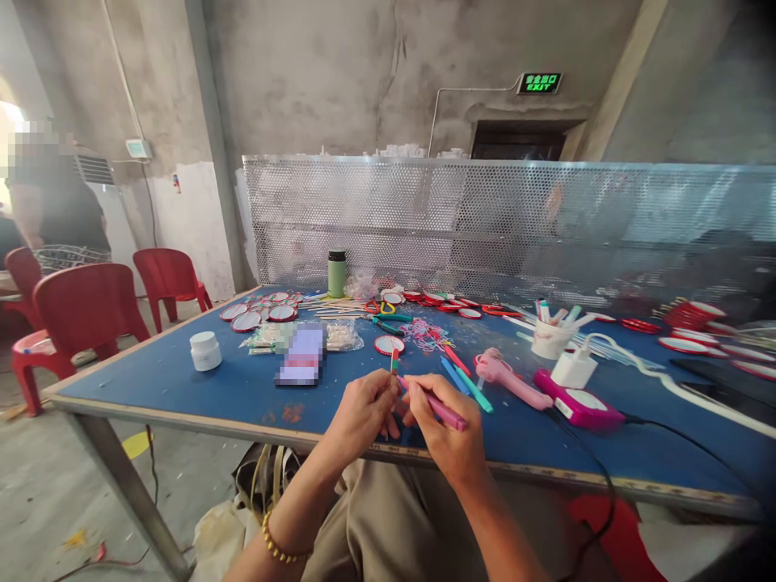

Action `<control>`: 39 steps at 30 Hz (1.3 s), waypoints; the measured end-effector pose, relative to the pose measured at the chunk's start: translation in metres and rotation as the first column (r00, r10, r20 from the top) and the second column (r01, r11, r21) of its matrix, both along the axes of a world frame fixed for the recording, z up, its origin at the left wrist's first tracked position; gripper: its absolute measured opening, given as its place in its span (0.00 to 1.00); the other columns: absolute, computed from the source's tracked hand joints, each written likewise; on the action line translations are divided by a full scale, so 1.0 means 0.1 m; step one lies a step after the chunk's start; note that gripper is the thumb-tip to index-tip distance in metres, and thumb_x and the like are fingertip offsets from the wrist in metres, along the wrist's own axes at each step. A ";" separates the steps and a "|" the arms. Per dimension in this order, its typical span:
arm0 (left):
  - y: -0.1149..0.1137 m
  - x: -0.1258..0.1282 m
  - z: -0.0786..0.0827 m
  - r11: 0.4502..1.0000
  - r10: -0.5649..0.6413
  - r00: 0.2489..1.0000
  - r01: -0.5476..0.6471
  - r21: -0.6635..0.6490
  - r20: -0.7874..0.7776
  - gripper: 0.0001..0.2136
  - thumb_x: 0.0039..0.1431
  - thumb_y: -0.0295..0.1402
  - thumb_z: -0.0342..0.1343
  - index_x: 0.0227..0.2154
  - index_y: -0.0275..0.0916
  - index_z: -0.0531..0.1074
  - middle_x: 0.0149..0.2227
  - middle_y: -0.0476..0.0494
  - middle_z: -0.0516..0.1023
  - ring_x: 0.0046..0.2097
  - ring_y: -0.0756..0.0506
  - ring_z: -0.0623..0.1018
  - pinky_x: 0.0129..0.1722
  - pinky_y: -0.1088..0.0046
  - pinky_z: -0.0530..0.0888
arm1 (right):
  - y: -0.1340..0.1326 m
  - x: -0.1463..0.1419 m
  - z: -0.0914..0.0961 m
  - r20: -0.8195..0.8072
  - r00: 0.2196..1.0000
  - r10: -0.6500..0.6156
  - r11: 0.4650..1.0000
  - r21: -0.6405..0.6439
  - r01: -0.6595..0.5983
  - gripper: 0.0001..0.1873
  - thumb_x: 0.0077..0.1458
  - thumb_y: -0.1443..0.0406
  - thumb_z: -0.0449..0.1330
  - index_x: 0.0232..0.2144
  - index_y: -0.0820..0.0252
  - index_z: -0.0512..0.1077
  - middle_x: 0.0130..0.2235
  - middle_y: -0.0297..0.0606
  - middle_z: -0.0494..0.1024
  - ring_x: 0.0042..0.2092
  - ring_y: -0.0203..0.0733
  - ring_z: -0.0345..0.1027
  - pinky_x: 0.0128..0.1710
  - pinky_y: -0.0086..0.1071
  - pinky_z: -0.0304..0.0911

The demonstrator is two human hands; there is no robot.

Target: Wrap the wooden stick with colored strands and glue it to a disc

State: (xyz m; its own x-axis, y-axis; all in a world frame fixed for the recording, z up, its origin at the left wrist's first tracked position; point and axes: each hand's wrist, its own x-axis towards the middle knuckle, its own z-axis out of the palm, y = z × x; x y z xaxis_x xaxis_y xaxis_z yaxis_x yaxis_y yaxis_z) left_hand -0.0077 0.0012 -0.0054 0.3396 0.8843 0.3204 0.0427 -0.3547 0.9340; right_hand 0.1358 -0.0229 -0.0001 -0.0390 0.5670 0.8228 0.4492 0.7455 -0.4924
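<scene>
Close to the table's front edge, my left hand [367, 408] pinches a small stick [394, 357] with red, white and green bands, which points upward. My right hand [449, 424] is wrapped round a pink-purple marker [447, 414] in a writing grip. The marker's tip end is close to the stick; whether they touch is hidden by the fingers. Just beyond lies a round white disc with a red rim [389, 345]. Right of my hands are a red marker [457, 360], blue markers [454, 377] and a green marker [474, 390].
On the blue table [242, 396] are a white jar [205, 352], a phone [301, 356], a green bottle [336, 273], pliers [388, 325], a pink glue gun [512, 380], a magenta power strip [579, 402] and a marker cup [551, 335]. A perforated metal panel [485, 226] stands behind. Another person [57, 202] is at far left.
</scene>
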 end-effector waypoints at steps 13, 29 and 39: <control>-0.03 0.00 0.03 1.000 -0.009 1.000 0.009 -0.020 0.013 0.14 0.63 0.43 0.49 0.27 0.39 0.63 0.19 0.53 0.72 0.18 0.53 0.72 0.19 0.81 0.67 | -0.01 0.01 0.00 -0.027 1.000 -0.009 1.000 -0.012 0.009 0.08 0.64 0.64 0.55 0.35 0.57 0.73 0.26 0.31 0.78 0.21 0.33 0.72 0.24 0.27 0.68; -0.03 0.00 0.02 1.000 -0.011 1.000 0.012 -0.021 0.019 0.15 0.63 0.45 0.50 0.27 0.39 0.63 0.20 0.53 0.72 0.18 0.52 0.72 0.18 0.80 0.66 | 0.00 0.01 -0.01 -0.015 1.000 -0.021 1.000 -0.003 0.021 0.08 0.64 0.64 0.55 0.35 0.56 0.73 0.27 0.31 0.78 0.21 0.33 0.72 0.25 0.28 0.69; -0.02 0.01 0.03 1.000 -0.004 1.000 0.004 -0.028 0.019 0.16 0.62 0.46 0.50 0.26 0.39 0.63 0.21 0.52 0.72 0.18 0.52 0.72 0.18 0.80 0.66 | 0.00 0.01 0.00 0.004 1.000 -0.025 1.000 0.008 0.025 0.07 0.64 0.65 0.55 0.34 0.56 0.73 0.27 0.31 0.78 0.22 0.33 0.72 0.26 0.27 0.69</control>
State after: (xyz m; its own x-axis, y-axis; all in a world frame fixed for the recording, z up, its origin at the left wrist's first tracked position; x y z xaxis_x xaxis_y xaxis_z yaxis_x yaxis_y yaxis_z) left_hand -0.0069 -0.0009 -0.0027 0.3372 0.8917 0.3019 0.0238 -0.3286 0.9442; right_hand 0.1364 -0.0227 -0.0005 -0.0285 0.5615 0.8270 0.4700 0.7377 -0.4847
